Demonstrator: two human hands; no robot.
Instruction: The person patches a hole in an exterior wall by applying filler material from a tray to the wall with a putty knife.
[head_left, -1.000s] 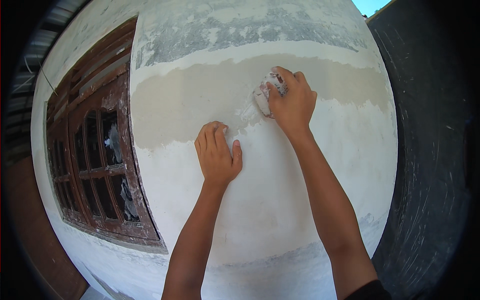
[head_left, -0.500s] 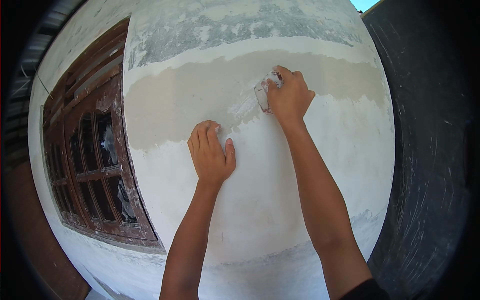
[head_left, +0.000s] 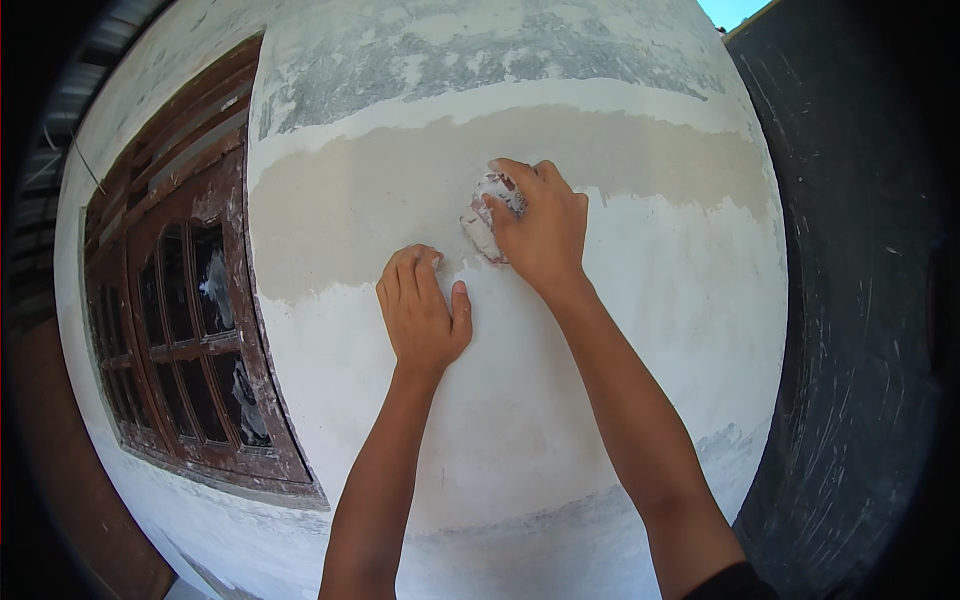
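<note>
My right hand (head_left: 545,225) grips a pale, crumpled pad (head_left: 480,230) with reddish and dark flecks, pressed on the beige band of plaster (head_left: 340,200) that runs across the wall. My left hand (head_left: 420,310) rests on the wall lower and to the left, where beige meets white, its fingers bent and its thumb apart; its fingertips have pale smudges. Above the band is a white strip, then a patchy grey area (head_left: 450,50).
A weathered brown wooden window (head_left: 190,380) with dark panes and louvres fills the left side of the wall. Beyond are corrugated roofing (head_left: 100,50) and a brown panel (head_left: 70,450). A dark scratched surface (head_left: 850,330) stands at the right, beneath a bit of sky.
My right hand has moved down and to the left with the pad, nearer my left hand. My left hand has barely moved since half a second ago.
</note>
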